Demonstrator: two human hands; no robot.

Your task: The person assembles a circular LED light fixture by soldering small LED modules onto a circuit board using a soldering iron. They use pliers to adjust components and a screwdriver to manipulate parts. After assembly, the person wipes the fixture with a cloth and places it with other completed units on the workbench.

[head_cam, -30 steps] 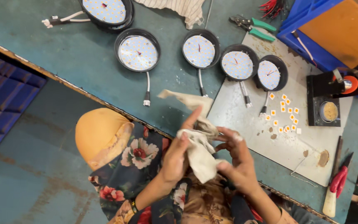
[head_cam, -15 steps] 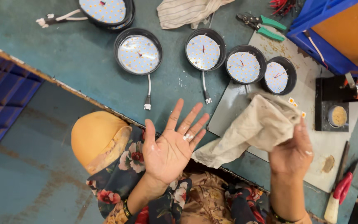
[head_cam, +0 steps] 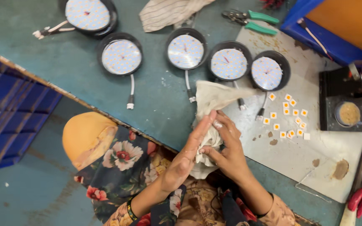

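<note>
Over on the left, round black lamps [head_cam: 121, 57] with white faces lay on the green table [head_cam: 63, 62]. Nearer the middle, the left hand [head_cam: 187, 157] was flat and open, pressing a pale cloth [head_cam: 214, 98]. Beside it, the right hand [head_cam: 227, 155] had its fingers curled around the same cloth. Further right, small white squares [head_cam: 288, 117] sat on a grey board [head_cam: 315, 146].
</note>
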